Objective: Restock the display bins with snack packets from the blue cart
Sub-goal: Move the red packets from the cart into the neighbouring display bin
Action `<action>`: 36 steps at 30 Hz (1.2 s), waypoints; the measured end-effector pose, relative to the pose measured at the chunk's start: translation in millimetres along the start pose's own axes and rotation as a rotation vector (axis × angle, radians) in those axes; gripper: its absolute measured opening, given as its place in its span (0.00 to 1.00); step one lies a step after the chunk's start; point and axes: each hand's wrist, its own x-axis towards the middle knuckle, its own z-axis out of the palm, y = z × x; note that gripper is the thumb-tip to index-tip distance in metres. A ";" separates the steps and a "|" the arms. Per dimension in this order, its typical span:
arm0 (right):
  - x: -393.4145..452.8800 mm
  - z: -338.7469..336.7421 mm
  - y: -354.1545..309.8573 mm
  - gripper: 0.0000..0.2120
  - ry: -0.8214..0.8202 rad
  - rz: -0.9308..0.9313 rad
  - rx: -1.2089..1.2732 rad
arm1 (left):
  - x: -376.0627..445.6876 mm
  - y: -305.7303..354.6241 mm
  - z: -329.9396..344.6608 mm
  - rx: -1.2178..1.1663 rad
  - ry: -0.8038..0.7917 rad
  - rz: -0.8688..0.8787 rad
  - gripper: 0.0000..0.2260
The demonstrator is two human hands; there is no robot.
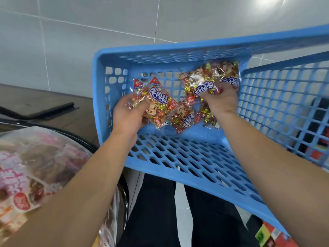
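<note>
The blue cart [195, 166] is a perforated plastic basket in front of me, with several beef-cube snack packets inside. My left hand [128, 114] grips a packet [156, 102] with a blue label at the basket's left, another packet tucked behind it. My right hand [220, 102] pinches the lower edge of an upside-down packet [199, 82] near the far wall. One more packet [183, 118] lies loose between my hands, and another [229, 72] leans in the far right corner.
A round black-rimmed display bin [124, 189] at the lower left holds pink-and-white snack packets [33, 168]. A second blue basket wall [288, 107] rises on the right. Pale floor tiles lie beyond, and a black frame [44, 111] is at the left.
</note>
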 end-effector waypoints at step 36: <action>-466.5 -186.7 -70.3 0.18 -1.305 -0.470 0.283 | -517.1 -107.7 -181.9 -0.946 0.710 0.394 0.08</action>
